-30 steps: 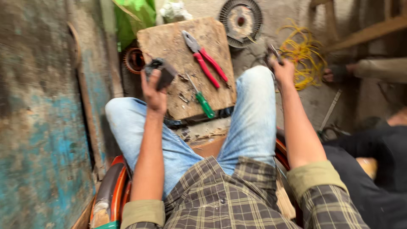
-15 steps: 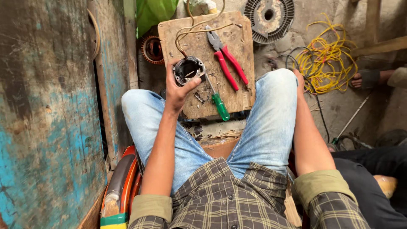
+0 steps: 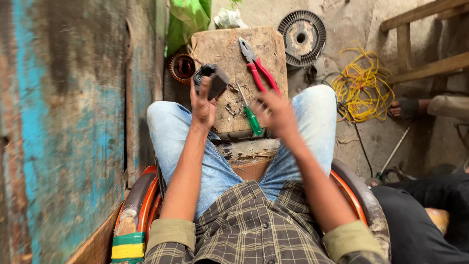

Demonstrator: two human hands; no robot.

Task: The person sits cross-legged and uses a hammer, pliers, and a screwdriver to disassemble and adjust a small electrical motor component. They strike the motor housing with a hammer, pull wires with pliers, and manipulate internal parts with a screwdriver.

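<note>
The small dark grey part [image 3: 210,80] sits raised in the left hand [image 3: 204,100], above the near left edge of the wooden board that serves as a worktop [image 3: 222,49], and it seems to be lifted clear of the clutter so that its face can be looked at from above. It is blocky, with a rounded black portion toward the left and a flatter grey side toward the right; finer detail is too small to tell. The left fingers are closed around it from below and behind, the thumb pressed to its near side. The right hand [image 3: 276,112] hovers over the near right part of the board, blurred; its fingers look loosely spread and grasp nothing that can be made out. Just beside that hand lies a green-handled screwdriver [image 3: 251,117], and further up the board a pair of red-handled pliers [image 3: 256,66], both within easy reach between the knees. Small bits of scrap [image 3: 229,108] lie scattered on the wood. Beyond the board stand a copper-wound motor coil [image 3: 182,67], a round slotted metal disc [image 3: 301,37] and a tangle of yellow wire [image 3: 362,88] on the floor.
</note>
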